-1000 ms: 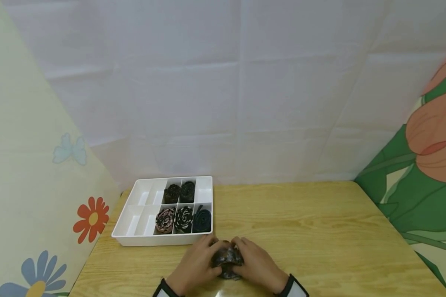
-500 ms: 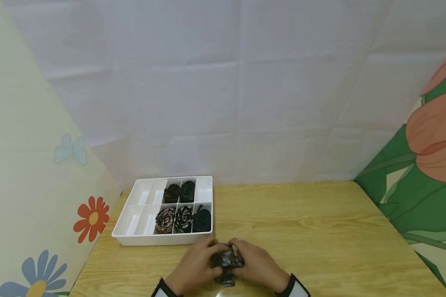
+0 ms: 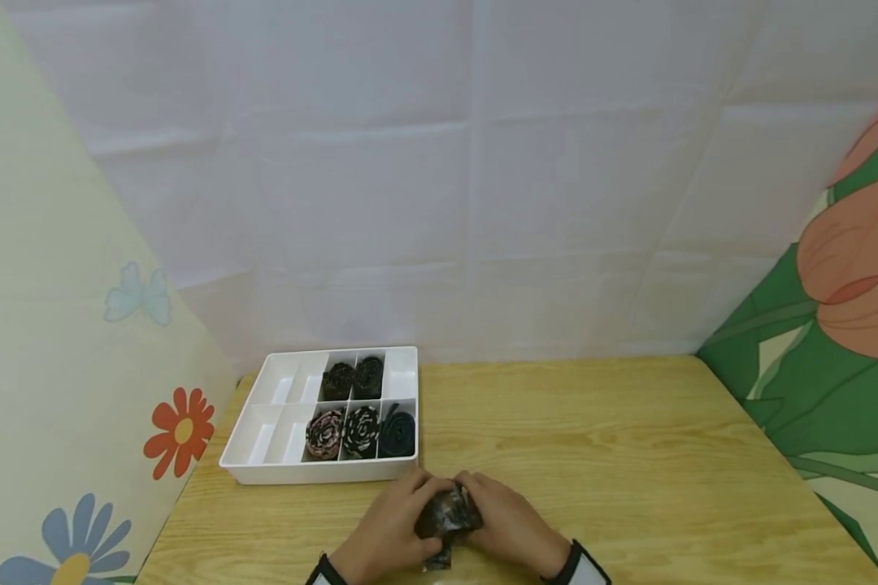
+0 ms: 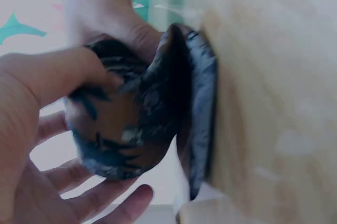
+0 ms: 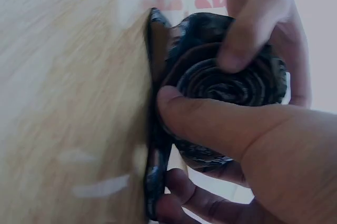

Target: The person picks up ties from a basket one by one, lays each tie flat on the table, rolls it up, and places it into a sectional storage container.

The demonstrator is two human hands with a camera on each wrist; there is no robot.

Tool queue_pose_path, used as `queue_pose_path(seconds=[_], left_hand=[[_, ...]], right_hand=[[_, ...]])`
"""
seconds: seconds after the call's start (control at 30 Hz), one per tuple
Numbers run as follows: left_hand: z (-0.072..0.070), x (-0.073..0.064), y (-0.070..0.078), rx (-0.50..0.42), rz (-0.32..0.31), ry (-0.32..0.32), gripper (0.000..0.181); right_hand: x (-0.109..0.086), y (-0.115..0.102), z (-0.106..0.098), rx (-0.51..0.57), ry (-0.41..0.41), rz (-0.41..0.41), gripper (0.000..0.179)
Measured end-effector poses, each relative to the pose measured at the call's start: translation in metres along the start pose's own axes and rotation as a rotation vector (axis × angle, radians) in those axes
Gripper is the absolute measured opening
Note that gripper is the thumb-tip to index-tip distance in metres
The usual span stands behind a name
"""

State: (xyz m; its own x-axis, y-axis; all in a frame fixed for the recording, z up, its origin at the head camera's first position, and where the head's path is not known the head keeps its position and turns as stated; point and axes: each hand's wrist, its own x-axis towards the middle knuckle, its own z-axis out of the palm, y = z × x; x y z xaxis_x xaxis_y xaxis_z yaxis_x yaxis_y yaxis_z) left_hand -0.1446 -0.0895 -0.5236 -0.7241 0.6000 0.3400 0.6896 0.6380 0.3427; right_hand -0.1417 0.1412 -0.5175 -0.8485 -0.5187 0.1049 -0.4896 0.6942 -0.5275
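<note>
Between both hands, low over the near table, is a rolled strip of dark patterned fabric (image 3: 448,513). A short loose end hangs from it toward the person. My left hand (image 3: 391,526) grips the roll from the left, its thumb on the near side. From the right, my right hand (image 3: 510,524) holds it, thumb pressed to the coiled edge. In the right wrist view the spiral of the fabric roll (image 5: 216,86) shows, with both thumbs on it. Its loose flap lies along the tabletop in the left wrist view, beside the brown-and-black outer layer.
A white divided tray (image 3: 322,474) stands behind the left hand. It holds several similar rolls, including a pinkish-black roll (image 3: 325,434), a black-and-white roll (image 3: 361,431) and a dark blue roll (image 3: 397,434). Printed walls border the wooden table (image 3: 593,455) at the sides.
The roll has turned in the hands and its loose end has become shorter and shifted slightly left. Both hands stay in nearly the same place; the tray is unchanged.
</note>
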Motion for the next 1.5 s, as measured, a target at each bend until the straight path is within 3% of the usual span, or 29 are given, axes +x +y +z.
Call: queue_pose_path(seconds=[0.23, 0.5, 0.63, 0.73, 0.8, 1.0, 1.23, 1.37, 1.5], left_hand=[[-0.001, 0.0, 0.0, 0.015, 0.047, 0.045, 0.071], [0.005, -0.002, 0.002, -0.089, 0.051, 0.036, 0.069], [0.006, -0.008, 0.0, -0.289, -0.044, 0.001, 0.053], [0.007, -0.012, -0.003, -0.481, -0.155, -0.013, 0.047], [0.008, -0.013, -0.005, -0.555, -0.214, 0.0, 0.04], [0.006, -0.015, -0.005, -0.432, -0.301, 0.064, 0.03], [0.004, -0.013, 0.002, -0.628, -0.416, -0.022, 0.049], [0.004, -0.009, 0.006, -0.602, -0.479, -0.017, 0.061], [0.002, -0.003, 0.01, -0.62, -0.489, 0.013, 0.068]], right_hand=[[0.0, -0.003, -0.001, -0.019, 0.011, 0.005, 0.053], [-0.002, -0.004, -0.001, -0.021, 0.022, -0.006, 0.057], [-0.001, -0.005, -0.001, 0.014, 0.025, -0.008, 0.046], [-0.002, -0.003, -0.001, 0.025, 0.031, -0.017, 0.048], [-0.002, -0.001, -0.001, 0.038, 0.029, -0.028, 0.051], [-0.002, 0.0, 0.0, 0.094, 0.021, -0.054, 0.048], [0.0, -0.002, -0.001, 0.126, 0.039, -0.062, 0.043], [0.002, -0.006, -0.001, 0.117, 0.066, -0.08, 0.04], [0.003, -0.012, 0.0, 0.101, 0.109, -0.105, 0.041]])
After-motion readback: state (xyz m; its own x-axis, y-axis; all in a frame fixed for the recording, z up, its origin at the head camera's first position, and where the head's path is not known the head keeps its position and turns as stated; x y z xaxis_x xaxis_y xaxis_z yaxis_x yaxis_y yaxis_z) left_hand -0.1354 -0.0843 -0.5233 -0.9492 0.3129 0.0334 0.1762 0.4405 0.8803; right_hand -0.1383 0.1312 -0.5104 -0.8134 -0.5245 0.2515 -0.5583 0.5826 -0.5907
